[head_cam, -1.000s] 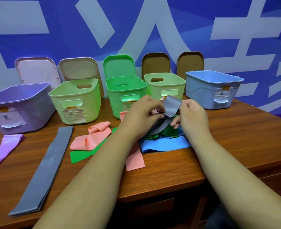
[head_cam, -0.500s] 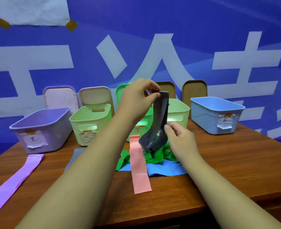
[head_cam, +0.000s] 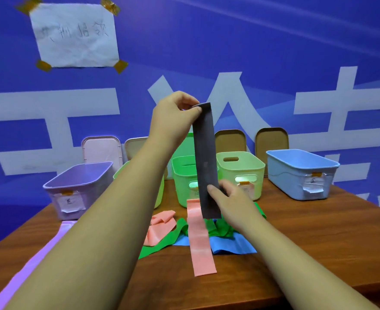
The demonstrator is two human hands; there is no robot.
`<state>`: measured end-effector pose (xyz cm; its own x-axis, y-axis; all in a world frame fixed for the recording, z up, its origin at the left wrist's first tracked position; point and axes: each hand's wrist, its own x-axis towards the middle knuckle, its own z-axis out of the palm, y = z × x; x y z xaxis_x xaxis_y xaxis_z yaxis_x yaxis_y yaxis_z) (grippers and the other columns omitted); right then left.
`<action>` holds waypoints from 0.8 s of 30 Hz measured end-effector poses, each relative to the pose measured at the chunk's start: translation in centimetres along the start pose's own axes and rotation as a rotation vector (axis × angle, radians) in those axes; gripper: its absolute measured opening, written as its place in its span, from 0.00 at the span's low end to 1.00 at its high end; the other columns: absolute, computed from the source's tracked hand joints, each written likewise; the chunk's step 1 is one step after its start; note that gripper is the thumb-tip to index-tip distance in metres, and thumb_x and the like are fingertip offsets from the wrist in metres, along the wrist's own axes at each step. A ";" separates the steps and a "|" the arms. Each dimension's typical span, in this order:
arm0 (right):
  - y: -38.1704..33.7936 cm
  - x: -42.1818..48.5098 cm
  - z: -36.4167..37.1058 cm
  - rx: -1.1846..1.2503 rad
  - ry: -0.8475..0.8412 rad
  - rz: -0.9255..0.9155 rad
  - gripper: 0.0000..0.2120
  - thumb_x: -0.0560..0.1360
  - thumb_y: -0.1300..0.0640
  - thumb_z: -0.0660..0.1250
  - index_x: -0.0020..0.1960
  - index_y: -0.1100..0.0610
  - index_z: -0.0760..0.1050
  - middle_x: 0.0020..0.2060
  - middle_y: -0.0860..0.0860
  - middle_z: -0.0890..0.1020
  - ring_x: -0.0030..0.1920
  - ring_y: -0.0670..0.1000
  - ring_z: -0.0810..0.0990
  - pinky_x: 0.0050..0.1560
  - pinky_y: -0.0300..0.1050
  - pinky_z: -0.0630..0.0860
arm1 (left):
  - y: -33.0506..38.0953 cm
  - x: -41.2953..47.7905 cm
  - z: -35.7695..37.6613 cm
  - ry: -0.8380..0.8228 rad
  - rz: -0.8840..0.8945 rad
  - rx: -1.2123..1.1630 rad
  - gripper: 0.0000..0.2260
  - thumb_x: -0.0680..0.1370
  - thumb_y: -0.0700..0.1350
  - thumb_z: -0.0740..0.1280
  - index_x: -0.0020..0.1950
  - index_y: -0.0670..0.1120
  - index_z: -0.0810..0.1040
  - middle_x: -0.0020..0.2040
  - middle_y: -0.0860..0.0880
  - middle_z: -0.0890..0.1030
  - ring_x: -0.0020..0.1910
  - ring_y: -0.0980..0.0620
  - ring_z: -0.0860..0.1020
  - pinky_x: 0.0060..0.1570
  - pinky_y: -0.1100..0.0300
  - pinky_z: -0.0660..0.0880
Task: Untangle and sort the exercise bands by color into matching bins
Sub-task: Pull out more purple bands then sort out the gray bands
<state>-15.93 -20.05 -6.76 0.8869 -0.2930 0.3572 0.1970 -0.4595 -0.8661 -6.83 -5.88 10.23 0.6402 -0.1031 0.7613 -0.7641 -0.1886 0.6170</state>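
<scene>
The sorting looks barely begun. The left hand [head_cam: 175, 110] pinches the top end of a grey band [head_cam: 204, 159] between thumb and fingertips and holds it high, while the right hand [head_cam: 231, 198] grips the band's lower part, thumb on the front and fingers behind, so the band hangs straight and flat in front of the bins, clear of the heap below. That one band seems untangled but is not yet in any bin. Beneath it on the worktop [head_cam: 319, 231] the rest lies mixed: a long pink band [head_cam: 199, 238] stretches toward the near edge over a blue band [head_cam: 231, 245], a green band [head_cam: 162, 242] winds through the heap, and a second pink band [head_cam: 162, 224] sits crumpled just beside it. A purple band [head_cam: 28, 265] lies apart at the near left, in front of the purple bin [head_cam: 79, 186]. The green bin [head_cam: 184, 175], a pale green bin [head_cam: 240, 171] and the blue bin [head_cam: 301, 173] stand open in a row behind; another pale one is mostly hidden by the left arm. What the bins hold cannot be told from this angle. No grey bin shows, and the labels are unreadable, so where the grey band belongs is unclear.
</scene>
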 end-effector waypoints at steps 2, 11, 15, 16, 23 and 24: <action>0.5 -0.5 0.2 0.008 -0.040 0.029 0.14 0.84 0.44 0.66 0.46 0.52 0.81 0.40 0.49 0.83 0.44 0.50 0.81 0.45 0.47 0.76 | -0.5 -0.1 -0.6 0.021 -0.034 -0.041 0.03 0.76 0.43 0.74 0.48 0.51 0.85 0.43 0.55 0.86 0.44 0.58 0.84 0.43 0.64 0.79; 2.3 -1.5 0.8 0.051 -0.143 0.149 0.07 0.77 0.51 0.65 0.45 0.47 0.82 0.38 0.48 0.83 0.46 0.55 0.84 0.57 0.65 0.84 | -4.7 -0.9 -4.8 0.143 -0.255 -0.038 0.03 0.75 0.46 0.71 0.48 0.51 0.83 0.46 0.52 0.86 0.48 0.51 0.85 0.51 0.46 0.85; 1.8 -1.0 2.0 0.153 -0.087 0.208 0.08 0.82 0.51 0.62 0.50 0.48 0.79 0.43 0.57 0.86 0.45 0.61 0.88 0.48 0.64 0.87 | -6.4 -1.6 -6.8 0.208 -0.363 -0.042 0.06 0.71 0.43 0.65 0.44 0.44 0.81 0.43 0.48 0.83 0.44 0.46 0.84 0.41 0.46 0.87; 1.6 -0.8 2.3 0.192 -0.081 0.223 0.07 0.85 0.52 0.61 0.54 0.50 0.77 0.42 0.60 0.87 0.41 0.62 0.88 0.42 0.61 0.87 | -6.9 -1.9 -7.4 0.226 -0.390 -0.040 0.05 0.70 0.41 0.64 0.41 0.42 0.78 0.41 0.45 0.81 0.41 0.44 0.82 0.38 0.47 0.86; 1.3 0.0 4.1 0.429 -0.117 0.277 0.12 0.82 0.61 0.71 0.64 0.57 0.76 0.42 0.54 0.81 0.31 0.49 0.79 0.26 0.44 0.75 | -12.8 -5.5 -13.1 0.011 -0.476 0.519 0.02 0.79 0.39 0.70 0.50 0.41 0.81 0.45 0.44 0.85 0.49 0.45 0.86 0.48 0.58 0.79; 1.3 0.4 4.6 0.390 -0.113 0.281 0.14 0.81 0.63 0.70 0.65 0.57 0.75 0.43 0.55 0.81 0.31 0.49 0.80 0.28 0.45 0.76 | -13.4 -6.5 -14.0 -0.009 -0.451 0.596 0.03 0.80 0.40 0.70 0.51 0.41 0.82 0.47 0.42 0.86 0.51 0.44 0.86 0.47 0.59 0.76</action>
<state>-13.44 -16.92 -9.36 0.9636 -0.2582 0.0697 0.0664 -0.0214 -0.9976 -1.85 10.97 -0.23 0.8837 0.1020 0.4568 -0.2561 -0.7115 0.6543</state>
